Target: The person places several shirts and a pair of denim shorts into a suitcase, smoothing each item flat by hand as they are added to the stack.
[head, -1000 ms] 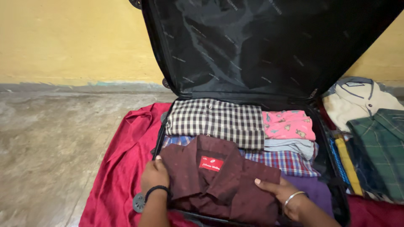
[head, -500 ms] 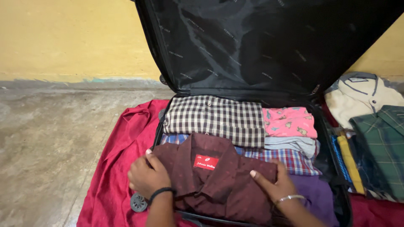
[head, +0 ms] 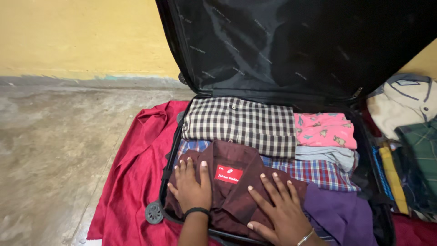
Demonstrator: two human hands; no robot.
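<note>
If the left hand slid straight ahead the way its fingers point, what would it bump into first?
The left hand lies flat on the folded maroon shirt, fingers pointing toward the suitcase's raised lid. Sliding on, it would probably pass a strip of blue plaid cloth, then meet the black-and-white checked shirt; heights are hard to judge.

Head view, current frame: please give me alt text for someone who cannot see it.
Both hands, left hand and right hand, press flat on a folded maroon shirt at the near end of an open black suitcase. Behind it lie a checked shirt, a pink garment and a purple cloth. The case sits on a red cloth on the floor.
</note>
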